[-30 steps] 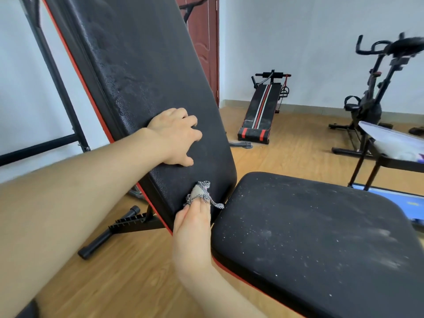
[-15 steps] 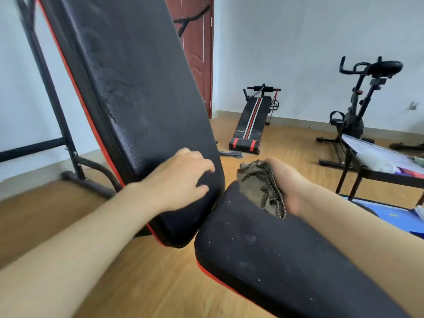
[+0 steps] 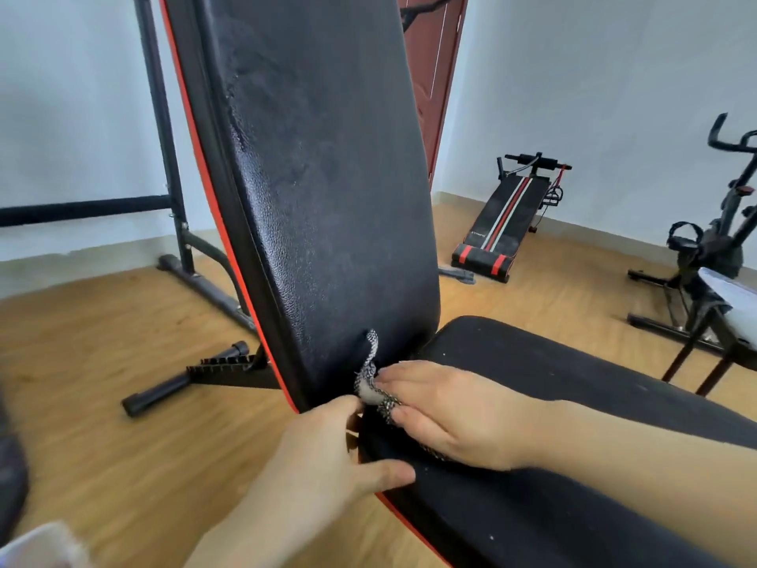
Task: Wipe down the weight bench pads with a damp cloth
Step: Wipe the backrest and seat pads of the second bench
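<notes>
Just at the near end of the seat pad (image 3: 532,362), where it met the steep back pad (image 3: 327,178), the grey cloth (image 3: 370,393) with its black-and-white woven edge lay bunched in the gap. One strip of it ran up off the seat pad's end onto the bottom of the back pad. The right hand (image 3: 446,412) lay flat on top of the seat pad at that end, with straight fingers held together and pressing the cloth down; most of the cloth was hidden under the palm. The left hand (image 3: 327,448) was at the seat pad's end from the left. Its thumb lay stretched along the pad's rim and its fingers were tucked into the gap beside the cloth. Whether those fingers gripped the cloth or the pad, I could not tell. White specks dotted the seat pad's black surface, and a red trim ran along its lower edge.

Left of the seat pad, the bench's notched foot (image 3: 221,364) rested on the wooden floor (image 3: 102,362), with a black metal rack (image 3: 164,137) farther off against the wall. Beyond the seat pad stood a dark red door (image 3: 430,75) and a sit-up board (image 3: 508,215) with red and white stripes. To the right of the seat pad was an exercise bike (image 3: 712,239).
</notes>
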